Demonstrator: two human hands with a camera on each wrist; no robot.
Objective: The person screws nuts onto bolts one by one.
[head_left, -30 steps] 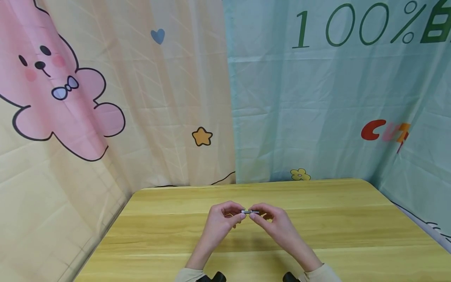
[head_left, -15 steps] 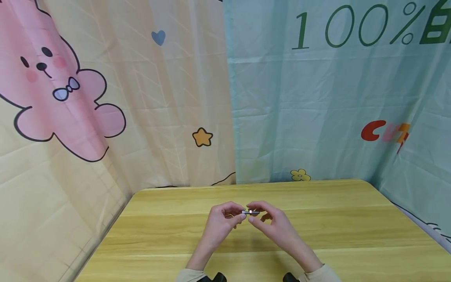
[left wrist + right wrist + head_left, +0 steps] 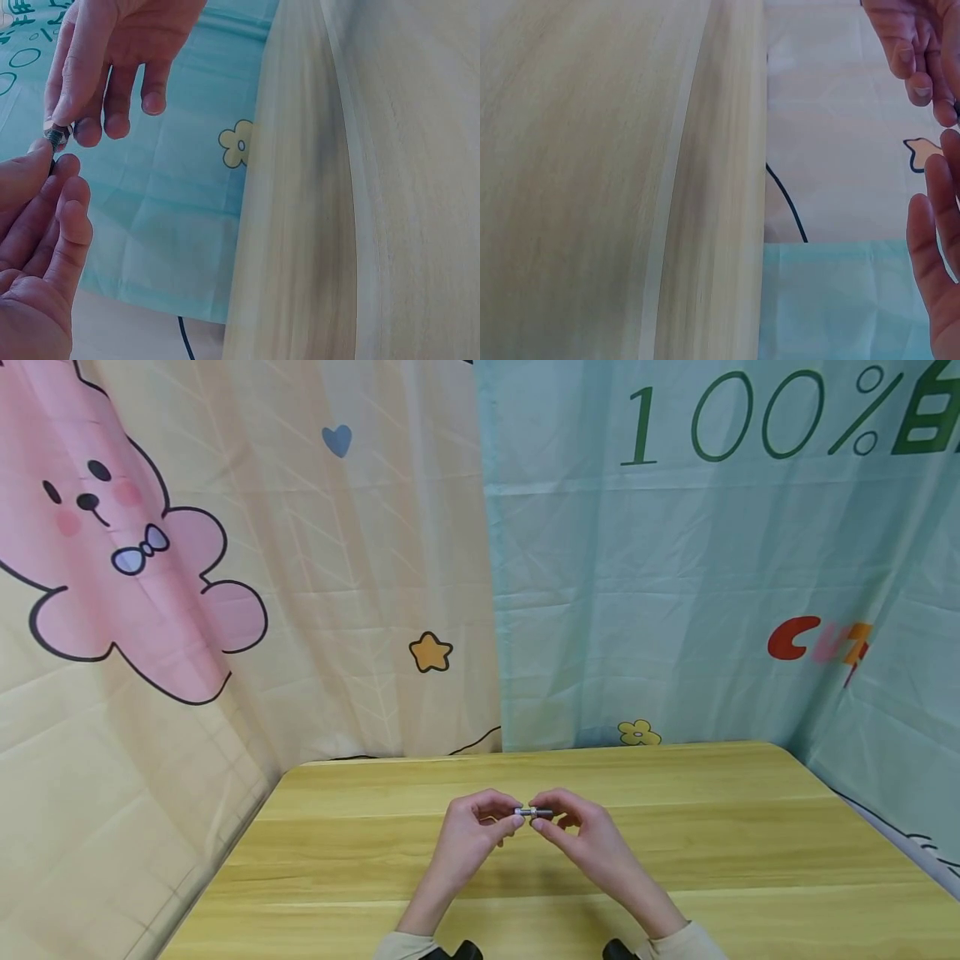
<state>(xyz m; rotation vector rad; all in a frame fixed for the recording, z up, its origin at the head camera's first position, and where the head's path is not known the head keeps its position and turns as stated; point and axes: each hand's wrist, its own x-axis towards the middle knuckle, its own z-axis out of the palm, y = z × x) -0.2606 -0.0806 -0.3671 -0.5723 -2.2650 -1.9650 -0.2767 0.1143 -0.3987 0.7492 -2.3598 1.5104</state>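
A small silver bolt (image 3: 524,812) lies level between the two hands, held above the table. My left hand (image 3: 471,832) pinches its left end between thumb and forefinger. Partway along the shank sits a hex nut (image 3: 534,812), and the thumb and forefinger of my right hand (image 3: 584,837) pinch it from below and above. The threaded shank (image 3: 54,137) shows in the left wrist view between the fingertips of both hands. At the edge of the right wrist view, the right hand (image 3: 939,247) is partly cut off and the bolt is mostly hidden.
A wooden table (image 3: 360,860) extends beneath both hands. Printed curtains, one cream (image 3: 360,568) and one blue-green (image 3: 637,593), hang behind it and along the sides. Dark wrist devices (image 3: 467,950) show at the sleeves.
Half a second ago the right thumb and forefinger stood apart around the nut; now they have come together on it. The left hand stays still on the bolt.
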